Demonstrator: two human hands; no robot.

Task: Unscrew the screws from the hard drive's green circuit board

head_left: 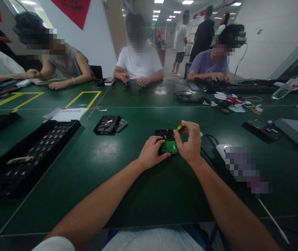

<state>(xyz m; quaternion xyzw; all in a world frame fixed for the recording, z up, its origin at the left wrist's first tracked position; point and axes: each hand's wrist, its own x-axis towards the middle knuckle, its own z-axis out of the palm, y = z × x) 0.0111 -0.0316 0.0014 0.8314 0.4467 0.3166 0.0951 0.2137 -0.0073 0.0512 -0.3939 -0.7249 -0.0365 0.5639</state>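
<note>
A black hard drive point(164, 134) with a green circuit board point(169, 146) lies on the dark green table point(128, 174) in front of me. My left hand point(151, 152) rests on the drive's left side, fingers curled against the board. My right hand point(189, 141) is closed round a small screwdriver with a yellow and black handle point(180, 127), held over the drive's right edge.
A second opened hard drive point(107, 124) with a loose green board lies further left. A black compartment tray point(28, 153) stands at the left. A black cable and a white device point(223, 149) lie at my right. Other people sit working along the far side.
</note>
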